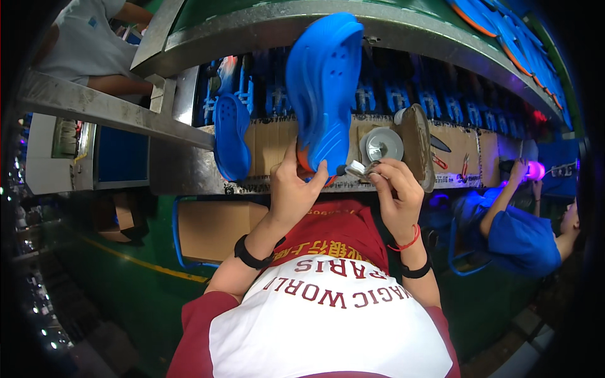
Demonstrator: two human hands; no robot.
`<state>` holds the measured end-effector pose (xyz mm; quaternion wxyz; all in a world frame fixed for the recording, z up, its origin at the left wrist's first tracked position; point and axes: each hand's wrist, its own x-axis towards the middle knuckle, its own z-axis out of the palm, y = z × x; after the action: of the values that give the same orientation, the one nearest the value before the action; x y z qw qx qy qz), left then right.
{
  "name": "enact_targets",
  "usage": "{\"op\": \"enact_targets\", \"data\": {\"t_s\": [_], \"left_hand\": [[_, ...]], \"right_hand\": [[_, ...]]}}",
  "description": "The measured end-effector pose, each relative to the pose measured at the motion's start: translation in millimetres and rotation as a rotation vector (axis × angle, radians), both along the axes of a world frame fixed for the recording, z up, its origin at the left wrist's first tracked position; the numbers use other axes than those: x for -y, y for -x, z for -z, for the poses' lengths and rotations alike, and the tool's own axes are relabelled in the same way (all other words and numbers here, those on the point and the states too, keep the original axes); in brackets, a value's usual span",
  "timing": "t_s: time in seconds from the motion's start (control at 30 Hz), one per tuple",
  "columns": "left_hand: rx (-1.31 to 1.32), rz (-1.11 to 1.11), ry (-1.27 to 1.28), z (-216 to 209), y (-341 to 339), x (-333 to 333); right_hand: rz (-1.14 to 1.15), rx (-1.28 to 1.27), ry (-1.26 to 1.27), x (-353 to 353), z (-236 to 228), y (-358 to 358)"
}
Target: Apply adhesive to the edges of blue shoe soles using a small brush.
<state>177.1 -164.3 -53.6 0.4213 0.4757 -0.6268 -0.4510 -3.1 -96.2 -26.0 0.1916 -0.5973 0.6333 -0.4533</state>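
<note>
My left hand (292, 194) is closed around the heel end of a blue foam clog (324, 82), its toe pointing away from me. Holes dot the toe part, and an orange patch shows low on the heel's left side. Pinched in my right hand (399, 191) is a small brush (357, 169) with a silver metal band; its dark tip touches or nearly touches the clog's heel. Just beyond that hand sits a white bowl (386, 143). Another blue clog (231, 138) rests on the bench to the left.
Cardboard (463, 135) covers the bench, with a knife (439, 144) and red-handled pliers (465, 166) at right. A brown-edged piece (416, 148) stands beside the bowl. Behind runs a row of blue fixtures under a metal rail (416, 28). A co-worker in blue (520, 236) works at right.
</note>
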Motion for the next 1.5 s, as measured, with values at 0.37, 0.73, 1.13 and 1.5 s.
{"op": "enact_targets", "data": {"t_s": [0.37, 0.73, 1.13, 1.5], "left_hand": [[0.109, 0.028, 0.264, -8.8, 1.7, -7.7], [0.082, 0.042, 0.280, -11.0, 0.4, -10.8], [0.084, 0.047, 0.259, -13.5, -0.8, -12.6], [0.054, 0.040, 0.239, -10.1, 1.3, -9.7]], "right_hand": [[-0.003, -0.175, 0.032, 1.5, -4.3, -13.7], [0.033, -0.117, -0.013, 2.8, -6.3, -13.7], [0.110, -0.159, 0.011, 0.1, -3.2, -5.4], [0.026, -0.096, -0.016, 1.4, -6.8, -13.0]]}}
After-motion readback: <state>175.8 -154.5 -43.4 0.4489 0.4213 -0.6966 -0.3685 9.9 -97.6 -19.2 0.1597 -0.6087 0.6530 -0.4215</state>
